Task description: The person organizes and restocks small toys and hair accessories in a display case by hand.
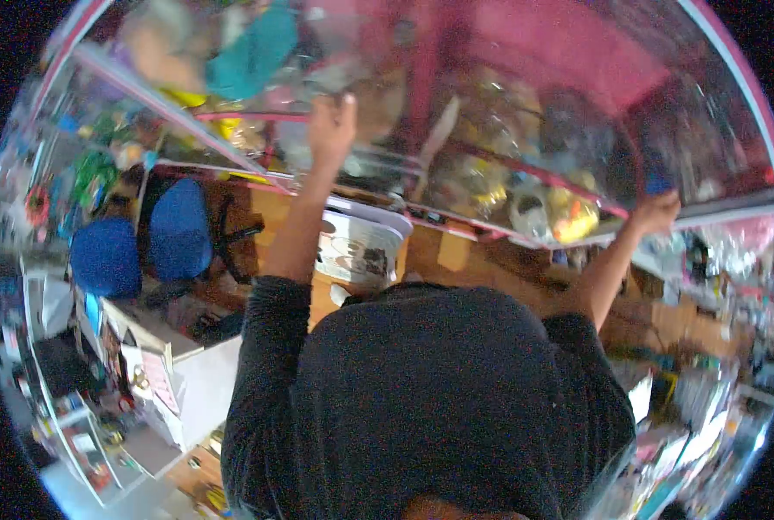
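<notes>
My left hand [330,132] reaches into a pink-framed display cabinet [421,95], its fingers curled and a little blurred. Clear and grey plastic lies just beyond the fingertips; what they hold, if anything, cannot be made out. Off to the right, my right hand [657,212] is closed over the grey front edge [725,208] of the cabinet, beside a small blue thing [660,184]. Between the hands, inside the cabinet, are yellow items in clear wrapping [575,217] and a white round item [530,215]. A teal item [255,52] is at the upper left, smeared by motion.
A pale bin with a printed front [356,247] stands on the wooden floor below the cabinet. Two blue chairs [180,230] and a white partition [205,390] are to the left. Crowded shelves and wrapped goods [708,390] line the right side.
</notes>
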A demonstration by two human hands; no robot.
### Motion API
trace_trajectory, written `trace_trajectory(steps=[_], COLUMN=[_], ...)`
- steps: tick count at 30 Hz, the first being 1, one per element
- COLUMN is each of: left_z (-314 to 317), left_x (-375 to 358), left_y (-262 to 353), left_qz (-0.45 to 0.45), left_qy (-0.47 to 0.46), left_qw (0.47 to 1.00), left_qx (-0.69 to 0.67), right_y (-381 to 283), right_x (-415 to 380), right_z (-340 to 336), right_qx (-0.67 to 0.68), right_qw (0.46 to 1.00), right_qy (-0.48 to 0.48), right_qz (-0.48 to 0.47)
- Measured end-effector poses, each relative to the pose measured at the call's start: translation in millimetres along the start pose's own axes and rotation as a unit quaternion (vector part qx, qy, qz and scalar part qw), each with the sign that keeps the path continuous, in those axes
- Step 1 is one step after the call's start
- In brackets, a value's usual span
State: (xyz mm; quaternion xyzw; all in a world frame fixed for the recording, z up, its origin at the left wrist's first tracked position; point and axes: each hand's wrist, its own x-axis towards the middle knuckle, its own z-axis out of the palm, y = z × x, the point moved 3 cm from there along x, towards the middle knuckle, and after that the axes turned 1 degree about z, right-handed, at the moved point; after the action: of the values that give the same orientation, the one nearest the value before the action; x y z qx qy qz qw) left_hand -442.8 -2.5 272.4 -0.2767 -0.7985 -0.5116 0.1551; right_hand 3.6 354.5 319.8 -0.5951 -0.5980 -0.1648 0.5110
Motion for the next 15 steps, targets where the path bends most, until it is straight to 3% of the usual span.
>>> trace_trajectory(steps=[1,2,3,5,9,12,13,15], left_z=[-1,1,3,-8,-60,-90,-103,-101], left_x=[-1,-2,-3,-4,16,53,66,87], left_y=[-4,-10,-14,-18,-31,-90,-91,-126], left_qz=[-0.004,-0.05,-0.095,-0.087,-0.083,-0.077,-0.04,-0.064], left_qy=[-0.012,-0.058,-0.103,-0.098,0.1,0.18,0.19,0.186], left_qw=[1.0,0.996,0.988,0.981,0.981,0.979,0.978,0.978], left_qx=[-0.014,-0.038,-0.065,-0.14,-0.143,-0.057,-0.069,-0.069], right_y=[-10,-8,-15,-17,-20,-14,-16,-19], right_x=[-2,-9,-13,-24,-45,-59,-65,-77], right_z=[-13,-8,-16,-22,-34,-41,-47,-56], right_qx=[0.079,0.132,0.087,0.111,0.096,0.092,0.096,0.1], right_qw=[0.992,0.987,0.992,0.99,0.992,0.991,0.992,0.992], right_qy=[-0.01,0.027,0.027,0.001,0.067,0.04,0.038,0.042], right_qz=[0.099,0.09,0.089,0.088,0.044,0.093,0.078,0.065])
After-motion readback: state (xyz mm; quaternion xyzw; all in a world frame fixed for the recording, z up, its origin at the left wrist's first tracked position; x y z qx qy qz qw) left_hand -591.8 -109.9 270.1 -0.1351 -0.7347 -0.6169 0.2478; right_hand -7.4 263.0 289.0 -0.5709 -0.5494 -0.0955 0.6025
